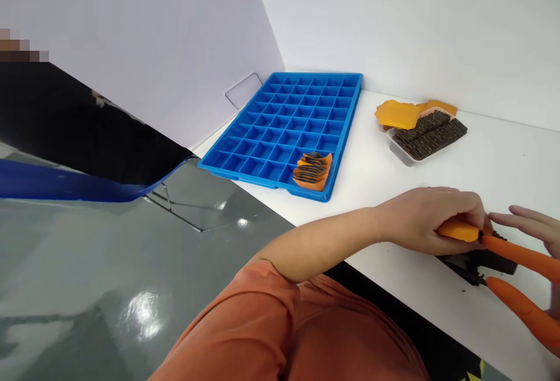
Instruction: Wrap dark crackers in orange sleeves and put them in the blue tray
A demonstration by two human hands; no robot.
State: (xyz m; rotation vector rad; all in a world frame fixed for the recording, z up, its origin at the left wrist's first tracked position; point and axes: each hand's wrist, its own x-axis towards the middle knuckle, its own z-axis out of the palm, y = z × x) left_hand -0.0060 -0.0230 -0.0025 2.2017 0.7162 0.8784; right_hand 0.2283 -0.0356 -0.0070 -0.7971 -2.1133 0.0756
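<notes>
My left hand (433, 217) is closed round an orange-yellow piece (458, 230), low over the near right part of the table. Below its fingers lie dark strips or pieces (494, 261), partly covered, with small black crumbs beside them. A pair of pliers (520, 255) with spread orange handles reaches in from the right edge; its jaws are hidden near my left hand. My right hand (540, 232) is cut off by the frame edge. Its visible fingers are stretched toward my left hand, and the palm side lies at the pliers' handles.
A blue compartment tray (275, 182) stands at the table's left; its near right compartment holds a stack of orange and dark pieces (312, 172). Farther right, a clear tub (405, 154) holds dark strips (433, 135), with yellow sheets (398, 114) beside it. White walls (394, 25) enclose the table.
</notes>
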